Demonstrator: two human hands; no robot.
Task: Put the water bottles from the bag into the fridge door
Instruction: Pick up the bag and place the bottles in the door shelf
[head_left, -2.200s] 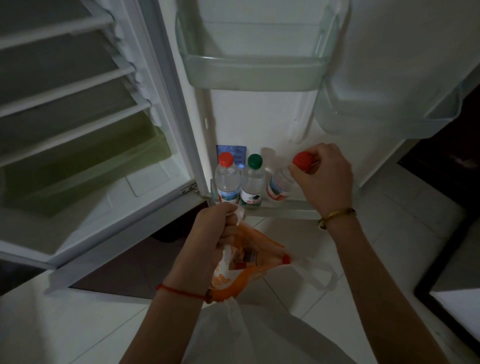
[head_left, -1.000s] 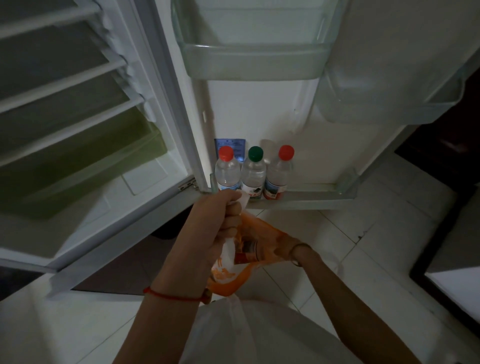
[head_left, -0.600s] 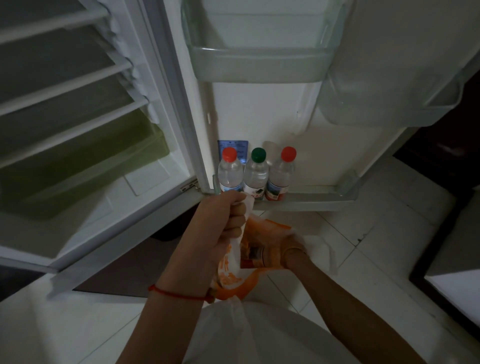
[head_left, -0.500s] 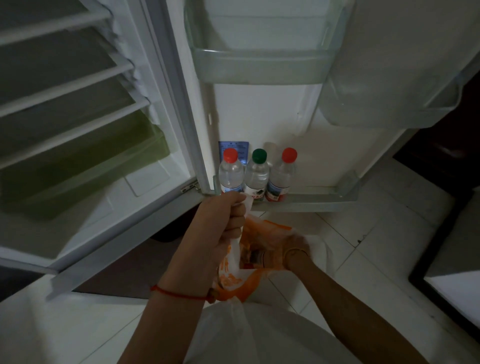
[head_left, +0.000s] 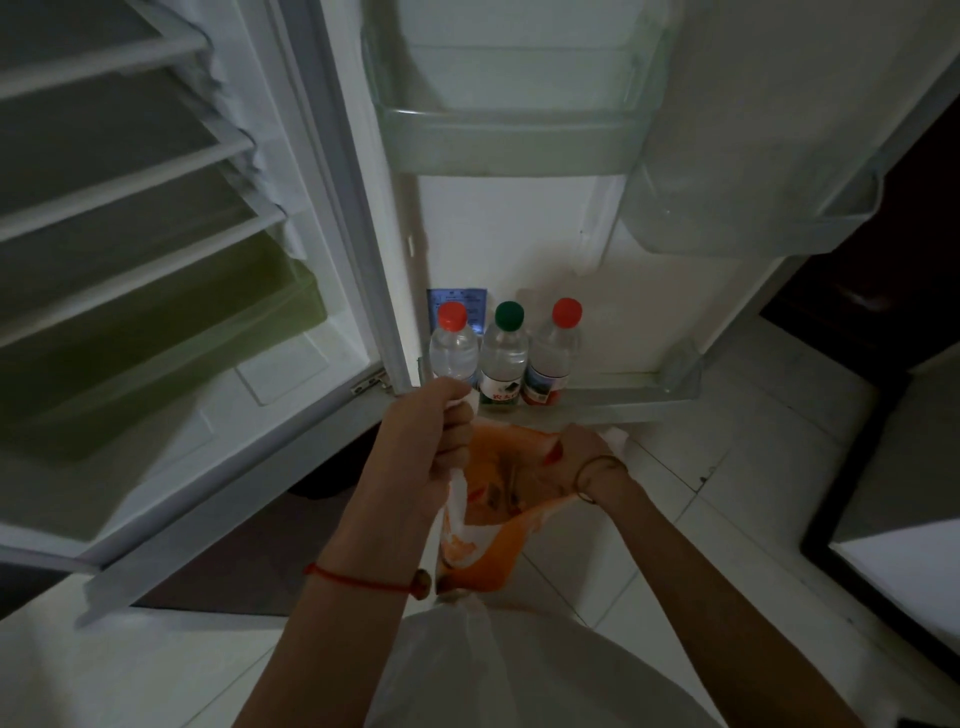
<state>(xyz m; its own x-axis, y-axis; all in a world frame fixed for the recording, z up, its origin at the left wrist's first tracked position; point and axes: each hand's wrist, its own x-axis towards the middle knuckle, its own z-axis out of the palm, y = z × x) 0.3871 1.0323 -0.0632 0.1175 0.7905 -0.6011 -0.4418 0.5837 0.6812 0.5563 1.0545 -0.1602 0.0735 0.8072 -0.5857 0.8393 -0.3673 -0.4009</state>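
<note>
Three water bottles stand side by side at the left end of the lowest fridge door shelf (head_left: 631, 401): a red-capped bottle (head_left: 453, 343), a green-capped bottle (head_left: 506, 345) and another red-capped bottle (head_left: 557, 348). Just below the shelf, my left hand (head_left: 423, 452) is closed on the handle of an orange and white plastic bag (head_left: 480, 558) and holds it up. My right hand (head_left: 579, 457) is inside the bag's mouth, wrapped around the top of a water bottle (head_left: 493, 493). A bit of red cap shows by my thumb. The rest of that bottle is hidden by the bag.
The fridge door is open, with a clear upper door shelf (head_left: 511, 140) and a second bin (head_left: 737, 208) to its right. The fridge interior at left has white shelves and a greenish drawer (head_left: 166, 332). The floor is white tile, with dark furniture (head_left: 883, 519) at right.
My right hand set the third bottle upright on the door shelf, let go, then dropped into the bag. It now sits slightly higher in the bag's mouth. My left hand kept hold of the bag.
</note>
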